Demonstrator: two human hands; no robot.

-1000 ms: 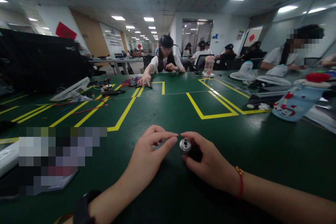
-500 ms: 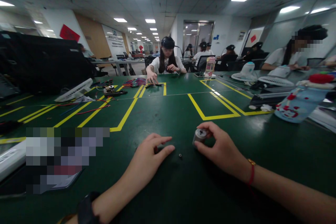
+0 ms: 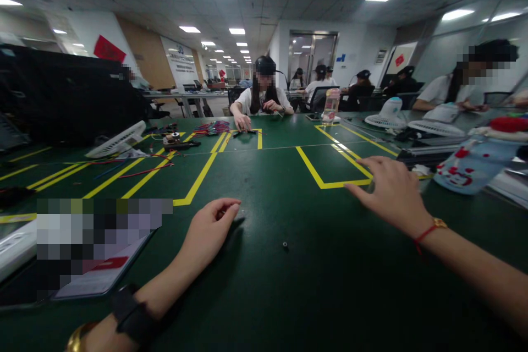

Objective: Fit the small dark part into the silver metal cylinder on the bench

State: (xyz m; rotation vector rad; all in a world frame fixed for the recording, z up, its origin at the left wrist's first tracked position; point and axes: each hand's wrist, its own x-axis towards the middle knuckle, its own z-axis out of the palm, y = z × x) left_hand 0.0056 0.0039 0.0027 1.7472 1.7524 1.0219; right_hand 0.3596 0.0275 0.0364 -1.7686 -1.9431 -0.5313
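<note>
My right hand (image 3: 391, 193) reaches out to the right over the green table (image 3: 264, 286), just past a yellow tape corner (image 3: 325, 182). It is palm down with curved fingers. Only a grey sliver of the small metal cylinder (image 3: 370, 186) shows beneath them. My left hand (image 3: 210, 228) rests on the table nearer to me. Its thumb and forefinger are pinched on something tiny and dark that I cannot make out. A small black part (image 3: 284, 244) lies loose on the table between my hands.
A phone or card (image 3: 97, 280) lies at my left. A blue patterned bottle (image 3: 470, 165) and white fan parts (image 3: 383, 115) sit at the right. A white fan grille (image 3: 117, 140) and coloured wires (image 3: 140, 170) are at the far left. Other people work at the far side.
My right hand has carried the metal cylinder away from the left hand, to the right and farther out. The left hand drew back slightly left. The small black part stayed on the table.
</note>
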